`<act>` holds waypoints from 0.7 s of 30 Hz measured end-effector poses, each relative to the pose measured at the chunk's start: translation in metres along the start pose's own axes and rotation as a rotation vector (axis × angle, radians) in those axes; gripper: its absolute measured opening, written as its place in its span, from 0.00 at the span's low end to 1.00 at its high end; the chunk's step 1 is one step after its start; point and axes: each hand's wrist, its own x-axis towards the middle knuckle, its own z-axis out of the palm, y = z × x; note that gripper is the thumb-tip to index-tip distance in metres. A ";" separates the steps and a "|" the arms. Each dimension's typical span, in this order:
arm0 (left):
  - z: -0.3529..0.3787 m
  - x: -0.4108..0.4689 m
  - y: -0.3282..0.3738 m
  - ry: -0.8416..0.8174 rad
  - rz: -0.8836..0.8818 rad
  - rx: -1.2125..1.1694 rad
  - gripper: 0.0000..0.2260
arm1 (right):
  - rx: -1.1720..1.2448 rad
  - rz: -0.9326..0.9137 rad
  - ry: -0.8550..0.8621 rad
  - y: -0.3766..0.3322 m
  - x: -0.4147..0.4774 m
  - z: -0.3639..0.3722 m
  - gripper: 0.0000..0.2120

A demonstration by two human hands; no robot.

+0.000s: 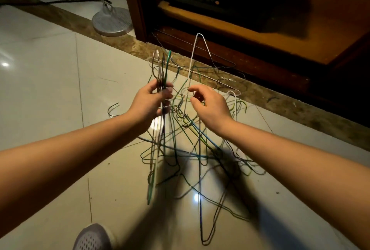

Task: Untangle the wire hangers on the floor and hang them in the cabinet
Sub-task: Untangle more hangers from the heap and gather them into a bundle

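- The wire hangers point(192, 139) lie in a tangled heap at the centre of the frame, partly resting on the tiled floor point(50, 89) and partly lifted; green, blue, white and dark wires cross one another in many places.
- The left hand point(152, 99) is closed around a small bundle of hangers point(161, 73) held upright, their upper ends sticking up above the fist and their long sides trailing down to the floor.
- The right hand point(210, 105) sits just right of centre, thumb and forefinger narrowed around a white hanger point(197, 53) that rises towards the upper middle of the frame; whether the fingers actually pinch the wire I cannot tell.
- The cabinet point(250, 35) fills the upper right, its lower edge just behind the heap.
- Handling, as a judgement: each hanger is light, thin and springy, stiff enough to keep its shape yet easily bent. Coated wire is probably slippery in a loose pinch.
- Hooks and shoulder corners are what snag, so a sharp tug would likely drag the whole heap or kink a wire.
- The best hold seems to be the twisted neck below the hook, or a straight shoulder run, sliding one hanger out along its own plane.
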 end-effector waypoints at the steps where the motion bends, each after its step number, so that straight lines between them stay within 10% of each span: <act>1: 0.001 0.000 -0.002 -0.002 0.009 0.045 0.06 | -0.055 0.047 -0.007 0.014 -0.002 -0.004 0.13; 12: 0.023 0.007 -0.050 -0.016 0.038 0.346 0.09 | -0.556 0.526 -0.344 0.162 -0.057 -0.036 0.19; 21: 0.030 0.018 -0.075 0.007 0.050 0.464 0.05 | -0.640 0.490 -0.477 0.182 -0.083 -0.048 0.34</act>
